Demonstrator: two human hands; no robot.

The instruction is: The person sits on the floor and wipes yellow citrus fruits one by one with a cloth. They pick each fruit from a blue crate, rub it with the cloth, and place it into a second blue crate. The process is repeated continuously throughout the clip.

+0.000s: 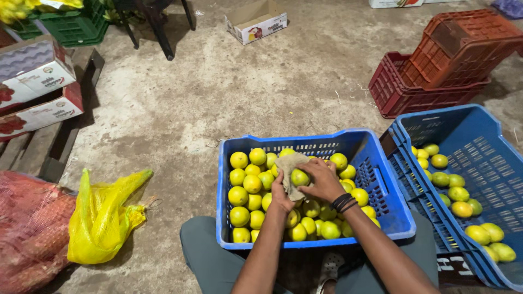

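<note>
While the left hand point(281, 194) grips a beige cloth point(290, 166) under 1 lemon point(299, 177), the right hand point(323, 181) closes over that fruit above the blue crate point(313, 242); wiping looks underway, needing a turn.

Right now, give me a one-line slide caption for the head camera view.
Both hands, left hand and right hand, rub a lime with a cloth over a blue crate of limes.
</note>
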